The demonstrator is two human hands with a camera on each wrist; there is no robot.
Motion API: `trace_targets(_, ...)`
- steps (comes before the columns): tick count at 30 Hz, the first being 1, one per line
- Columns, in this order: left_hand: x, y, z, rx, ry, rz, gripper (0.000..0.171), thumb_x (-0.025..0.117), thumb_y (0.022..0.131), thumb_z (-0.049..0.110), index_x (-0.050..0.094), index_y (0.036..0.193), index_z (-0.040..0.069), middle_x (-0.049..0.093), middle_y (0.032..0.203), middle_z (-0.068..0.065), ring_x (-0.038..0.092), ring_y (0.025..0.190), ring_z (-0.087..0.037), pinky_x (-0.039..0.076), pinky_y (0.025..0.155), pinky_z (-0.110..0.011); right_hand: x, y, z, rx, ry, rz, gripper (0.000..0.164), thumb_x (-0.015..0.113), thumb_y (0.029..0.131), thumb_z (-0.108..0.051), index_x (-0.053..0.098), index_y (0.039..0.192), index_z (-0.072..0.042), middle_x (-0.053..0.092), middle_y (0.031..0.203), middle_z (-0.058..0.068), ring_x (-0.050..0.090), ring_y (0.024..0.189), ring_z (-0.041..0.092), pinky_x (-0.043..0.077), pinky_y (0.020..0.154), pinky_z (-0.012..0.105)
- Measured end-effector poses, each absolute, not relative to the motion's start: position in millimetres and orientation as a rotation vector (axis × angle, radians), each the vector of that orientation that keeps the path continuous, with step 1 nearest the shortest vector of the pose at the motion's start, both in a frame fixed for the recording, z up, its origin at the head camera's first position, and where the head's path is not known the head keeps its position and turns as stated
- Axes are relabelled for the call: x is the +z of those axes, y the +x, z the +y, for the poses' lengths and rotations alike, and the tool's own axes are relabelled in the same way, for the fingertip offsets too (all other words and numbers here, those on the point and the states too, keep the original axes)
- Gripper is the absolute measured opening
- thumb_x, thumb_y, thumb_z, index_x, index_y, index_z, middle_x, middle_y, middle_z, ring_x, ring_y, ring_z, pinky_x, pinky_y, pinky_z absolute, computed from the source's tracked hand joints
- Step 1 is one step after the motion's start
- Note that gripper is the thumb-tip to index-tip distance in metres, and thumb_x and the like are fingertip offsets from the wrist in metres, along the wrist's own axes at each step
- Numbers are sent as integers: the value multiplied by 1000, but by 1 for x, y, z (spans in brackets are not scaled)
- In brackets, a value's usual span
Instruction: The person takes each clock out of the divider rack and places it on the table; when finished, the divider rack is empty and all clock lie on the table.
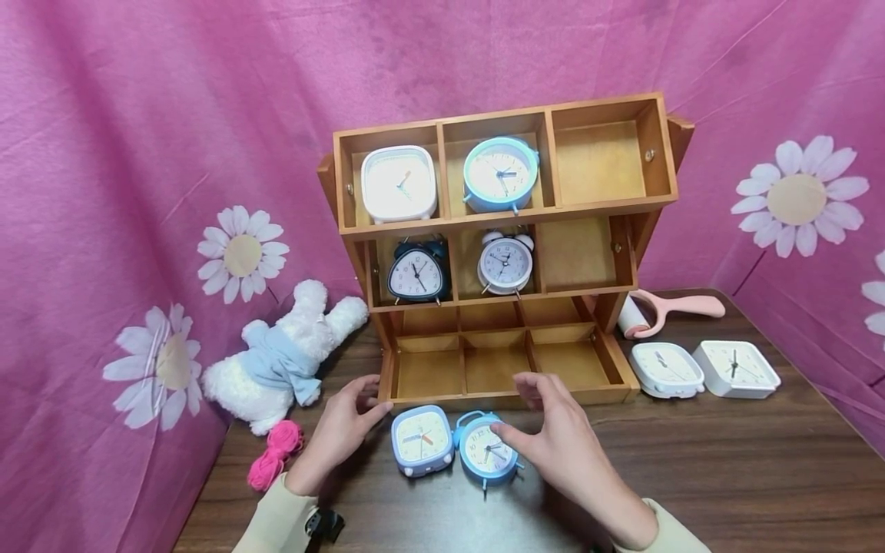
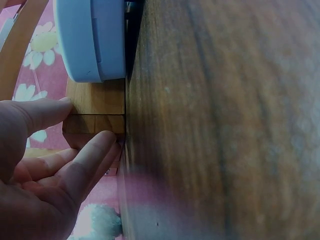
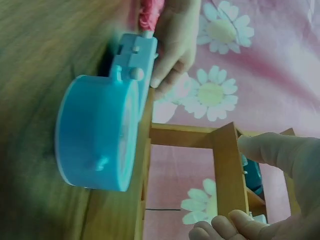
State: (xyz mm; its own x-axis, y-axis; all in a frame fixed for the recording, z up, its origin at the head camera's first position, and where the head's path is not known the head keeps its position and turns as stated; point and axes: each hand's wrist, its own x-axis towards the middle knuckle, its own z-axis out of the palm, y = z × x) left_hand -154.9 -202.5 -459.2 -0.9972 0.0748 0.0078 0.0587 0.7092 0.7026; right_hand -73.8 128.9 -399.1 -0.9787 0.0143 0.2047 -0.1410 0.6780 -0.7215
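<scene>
My left hand is at the lower left corner of a wooden shelf. In the left wrist view, thumb and fingers stand on either side of that corner, the thumb tip at the front board. My right hand, fingers spread and holding nothing, hovers beside a round light-blue alarm clock. Its thumb tip overlaps the clock's face in the head view. Left of this clock, in front of the shelf, stands a square lavender alarm clock.
On the shelf's tiers are a white clock, a blue round clock, a dark clock and a white twin-bell clock. Two white clocks and a pink lint roller lie right; a plush toy and pink yarn left.
</scene>
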Motion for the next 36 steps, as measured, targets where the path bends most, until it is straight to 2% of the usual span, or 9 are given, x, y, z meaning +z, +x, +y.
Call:
trace_targets(7, -458, -154, -202, 1183, 93, 2874, 51, 85, 102, 19, 67, 148, 6, 79, 133, -16, 78, 112, -27, 65, 85, -39, -381, -81, 137, 1257, 93, -2631, 70, 99, 87, -31, 66, 144, -8, 72, 134, 12, 72, 126, 34, 58, 109, 60)
trace_targets(16, -459, -157, -201, 1199, 122, 2877, 50, 85, 102, 20, 68, 147, 5, 79, 133, -17, 79, 111, -27, 67, 89, -42, -362, -90, 144, 1330, 50, -2575, 70, 97, 90, -33, 64, 147, -10, 70, 139, 14, 73, 130, 38, 58, 112, 60)
trace_targets(26, -456, -157, -202, 1193, 98, 2867, 51, 85, 102, 20, 67, 148, 5, 80, 129, -15, 78, 108, -24, 63, 76, -31, -337, -105, 145, 1456, 18, -2456, 75, 94, 94, -32, 57, 154, -9, 64, 151, 13, 63, 143, 36, 48, 125, 56)
trace_targets(31, -455, -158, -202, 1194, 111, 2852, 52, 85, 102, 21, 67, 148, 5, 79, 132, -17, 78, 110, -25, 63, 75, -30, -330, -114, 144, 1455, -18, -2406, 78, 94, 94, -34, 56, 158, -12, 63, 154, 11, 63, 143, 35, 48, 126, 56)
trace_targets(36, -456, -157, -202, 1186, 78, 2854, 52, 85, 101, 21, 67, 148, 6, 80, 129, -16, 79, 108, -25, 61, 72, -29, -330, -124, 138, 1451, -7, -2355, 79, 95, 93, -32, 56, 159, -11, 65, 152, 11, 65, 142, 34, 49, 125, 54)
